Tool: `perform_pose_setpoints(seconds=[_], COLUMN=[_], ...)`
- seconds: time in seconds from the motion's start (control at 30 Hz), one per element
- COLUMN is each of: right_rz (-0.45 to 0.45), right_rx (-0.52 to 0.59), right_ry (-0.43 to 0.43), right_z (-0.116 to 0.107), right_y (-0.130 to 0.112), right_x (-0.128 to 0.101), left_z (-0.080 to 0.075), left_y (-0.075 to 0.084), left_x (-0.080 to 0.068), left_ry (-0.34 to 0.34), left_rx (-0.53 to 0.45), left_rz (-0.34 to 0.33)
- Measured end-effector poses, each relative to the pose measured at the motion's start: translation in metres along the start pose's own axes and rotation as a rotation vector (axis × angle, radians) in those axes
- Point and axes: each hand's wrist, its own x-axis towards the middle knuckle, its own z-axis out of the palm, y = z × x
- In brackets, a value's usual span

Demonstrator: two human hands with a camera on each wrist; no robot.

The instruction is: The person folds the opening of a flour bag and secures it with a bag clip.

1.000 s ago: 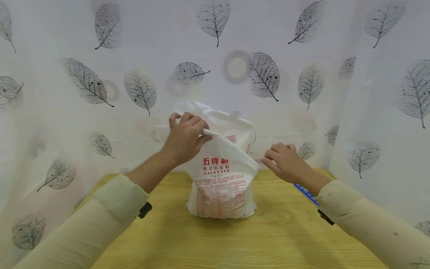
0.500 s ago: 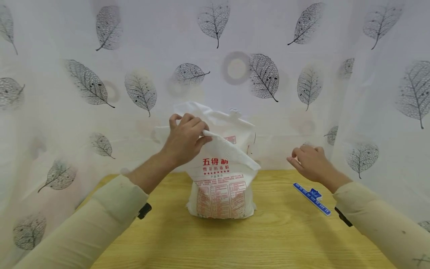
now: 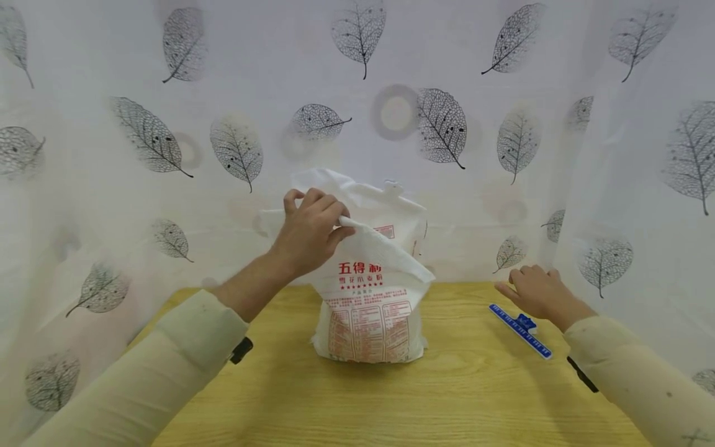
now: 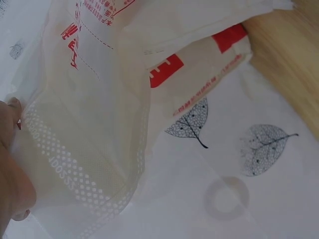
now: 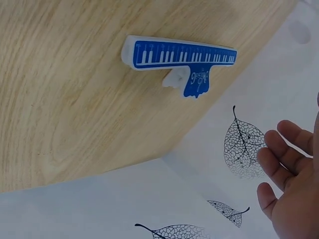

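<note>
A white bag (image 3: 371,292) with red print stands upright at the middle of the table (image 3: 391,397), close to the leaf-print curtain (image 3: 167,124) behind it. The left hand (image 3: 310,230) comes in from about 8 o'clock and pinches the bag's folded top edge between thumb and curled fingers, holding the flap up at the bag's 11 o'clock corner; in the left wrist view the thin, dotted seam of the bag (image 4: 89,164) runs right past the fingertips (image 4: 12,107), with the red lettering above. The right hand (image 3: 539,292) is at 3 o'clock from the bag, well apart from it, holding nothing, fingers relaxed and loosely spread, hovering just above the table edge by the curtain. A blue clip (image 3: 521,322) printed like piano keys lies flat on the table just below that hand, at about 4 o'clock from the bag, its long axis running diagonally; the hand is near it, and no contact shows. From the right wrist view the clip (image 5: 182,57) lies alone on the wood with its small white-and-blue lever pointing toward the curtain, and the right hand's fingers (image 5: 284,159) are open, apart from it. Cream sleeves (image 3: 184,347) cover both forearms.
</note>
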Motion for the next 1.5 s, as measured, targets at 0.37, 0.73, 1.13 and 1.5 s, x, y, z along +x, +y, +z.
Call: perform_pose_setpoints(seconds=[0.37,0.73,1.13,1.5], right_rz=[0.064,0.079,0.060,-0.061], right_rx=[-0.024,-0.040,0.047,0.156], right_ry=[-0.243,-0.269,-0.301,-0.266], right_z=[0.014,0.024,0.034,0.021], right_y=[0.017,0.019,0.018,0.010], right_x=[-0.012,-0.018,-0.017,-0.013], left_z=[0.000,0.002,0.002,0.000], left_y=[0.000,0.000,0.001,0.000], left_x=[0.001,0.001,-0.001,0.002], left_ry=[-0.010,0.006,0.003,-0.001], left_rx=[0.004,0.006,0.012,0.025], left_rz=[-0.009,0.007,0.016,0.034])
